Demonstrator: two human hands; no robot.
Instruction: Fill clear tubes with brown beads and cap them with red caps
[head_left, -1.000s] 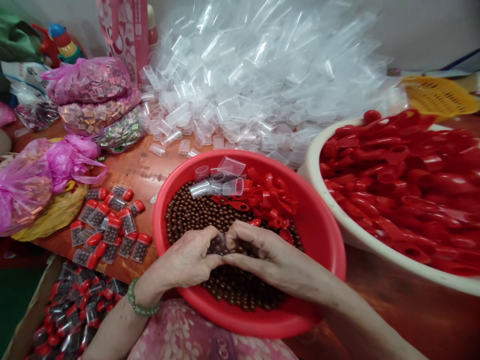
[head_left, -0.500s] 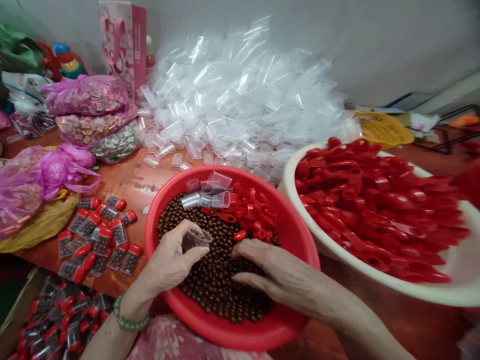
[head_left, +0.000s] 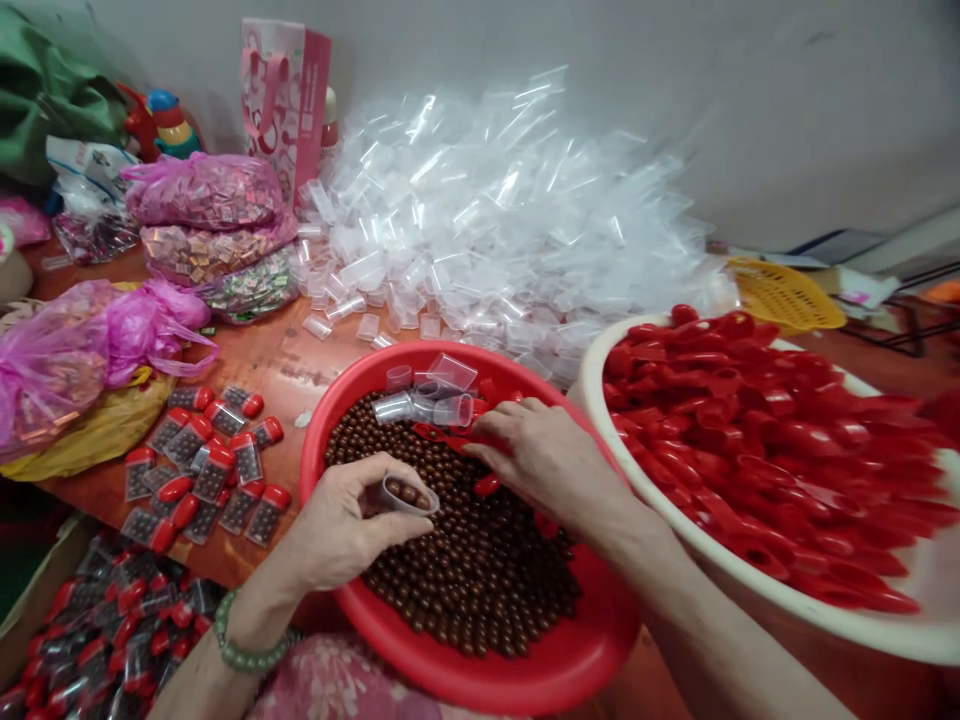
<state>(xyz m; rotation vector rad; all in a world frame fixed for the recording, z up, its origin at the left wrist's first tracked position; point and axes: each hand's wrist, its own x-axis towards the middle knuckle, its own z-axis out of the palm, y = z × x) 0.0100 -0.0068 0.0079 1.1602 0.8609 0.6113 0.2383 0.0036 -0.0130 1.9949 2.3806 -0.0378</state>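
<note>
In the head view, taking the red bowl (head_left: pixel 600 625) as the middle of the clock, the left hand (head_left: pixel 360 515) is at nine o'clock over its edge, thumb and fingers clamped on a clear tube (head_left: pixel 390 497). The tube's mouth is tilted toward three o'clock, with brown beads (head_left: pixel 409 492) showing inside. A green bracelet (head_left: pixel 247 655) circles that wrist. The right hand (head_left: pixel 551 462) is apart from the left, toward one o'clock, its bent fingers over small red parts (head_left: pixel 487 486) in the bowl; whether they pinch one I cannot tell. Loose brown balls (head_left: pixel 480 590) cover much of the bowl's floor, and a few empty tubes (head_left: pixel 452 410) lie on them near twelve o'clock, just beside the right hand's fingertips.

Beyond the rim at twelve o'clock rises a heap of clear plastic tubes (head_left: pixel 487 230). At three o'clock a white tub (head_left: pixel 847 635) holds many red pieces (head_left: pixel 750 450), with a yellow basket (head_left: pixel 787 298) behind it at two. Filled, red-capped tubes (head_left: pixel 214 470) lie on the table (head_left: pixel 277 365) at nine; more sit in a box (head_left: pixel 37 577) at eight. Pink bags (head_left: pixel 202 190) lie at ten to eleven.
</note>
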